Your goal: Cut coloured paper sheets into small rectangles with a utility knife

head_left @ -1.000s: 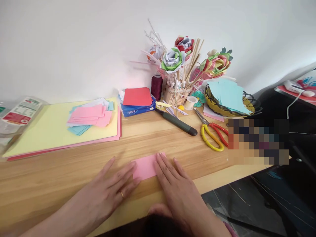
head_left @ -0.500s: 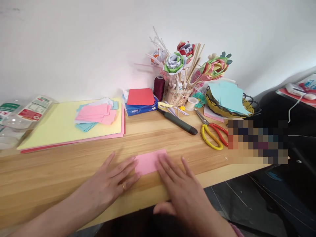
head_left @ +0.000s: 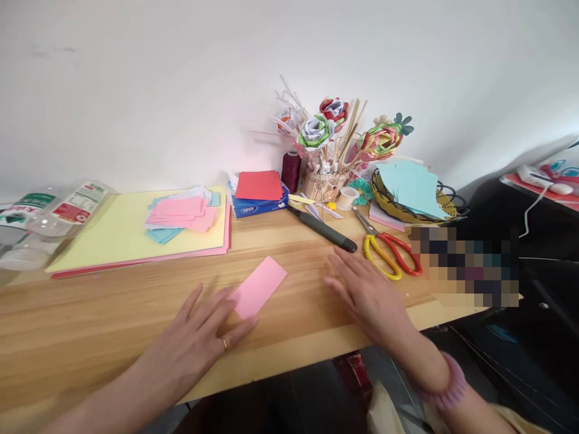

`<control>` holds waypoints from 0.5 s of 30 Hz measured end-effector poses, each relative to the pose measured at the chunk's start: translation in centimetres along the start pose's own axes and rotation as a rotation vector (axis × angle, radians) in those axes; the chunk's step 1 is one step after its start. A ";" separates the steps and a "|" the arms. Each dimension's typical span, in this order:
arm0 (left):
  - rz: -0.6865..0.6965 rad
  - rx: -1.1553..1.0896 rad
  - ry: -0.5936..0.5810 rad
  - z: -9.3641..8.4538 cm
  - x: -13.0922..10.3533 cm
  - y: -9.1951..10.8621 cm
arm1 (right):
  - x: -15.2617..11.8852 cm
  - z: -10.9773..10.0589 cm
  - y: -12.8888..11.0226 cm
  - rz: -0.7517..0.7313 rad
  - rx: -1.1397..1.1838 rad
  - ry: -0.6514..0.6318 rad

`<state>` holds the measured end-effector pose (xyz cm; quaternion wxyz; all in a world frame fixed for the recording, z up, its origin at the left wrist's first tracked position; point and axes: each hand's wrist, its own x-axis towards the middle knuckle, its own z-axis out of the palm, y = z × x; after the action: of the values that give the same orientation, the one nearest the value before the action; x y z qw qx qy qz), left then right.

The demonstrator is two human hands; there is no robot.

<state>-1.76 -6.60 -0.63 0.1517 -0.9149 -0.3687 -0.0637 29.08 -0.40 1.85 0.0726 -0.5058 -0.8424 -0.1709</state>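
A pink paper strip [head_left: 262, 286] lies slanted on the wooden table, its far end pointing up and right. My left hand [head_left: 196, 334] is open, fingers spread, with fingertips and thumb at the strip's near left end. Well to the right of the paper, my right hand [head_left: 373, 295] holds nothing, its fingers stretched out. It is nearest to the scissors [head_left: 382, 247], which have one yellow and one red handle, and to a dark green cutter-like tool [head_left: 323, 229].
On the left, a pile of pink and blue slips [head_left: 178, 212] rests on large yellow sheets [head_left: 104, 241], beside plastic bottles [head_left: 38, 220]. Behind stand a blue packet [head_left: 257, 207] bearing red paper [head_left: 259, 185], paper flowers [head_left: 316, 131], and a basket [head_left: 384, 199] with light blue sheets [head_left: 411, 188].
My right hand has left the paper and moved right toward the scissors. The strip has turned from nearly level to a steeper slant, while my left hand stays at its left end.
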 end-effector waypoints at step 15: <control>0.062 -0.340 -0.157 -0.3 3.8 -4.6 | 7.0 2.3 1.6 0.013 -0.201 -0.048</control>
<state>-2.22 -1.11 1.54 -0.0321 -0.9404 -0.3351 -0.0490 27.21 6.88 2.16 0.0024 -0.5200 -0.8192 -0.2420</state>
